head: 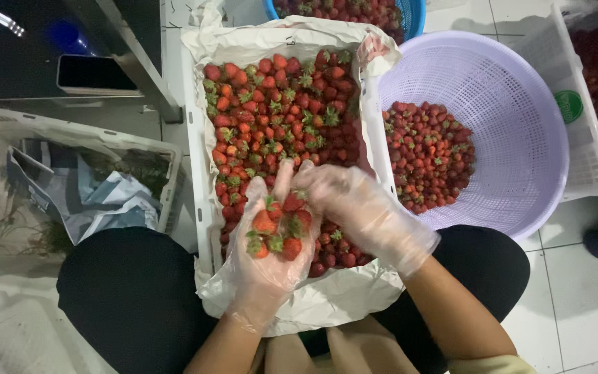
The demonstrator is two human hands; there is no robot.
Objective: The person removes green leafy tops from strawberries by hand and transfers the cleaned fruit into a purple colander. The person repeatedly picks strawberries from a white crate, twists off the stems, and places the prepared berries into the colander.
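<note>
head view | left hand (266, 260) gloved, palm up, cupped around a handful of strawberries (276, 232), lower centre | right hand (361, 211) gloved, fingertips pinching one berry on that pile | both above paper-lined crate (195, 138) of strawberries, centre | lilac basket (520, 104) with berries, upper right

Tiled floor under a dim work corner

White floor tiles (576, 305) with dark grout lines run along the right; a grey metal table leg (143, 62) slants down at upper left, with deep shadow behind it.
</note>
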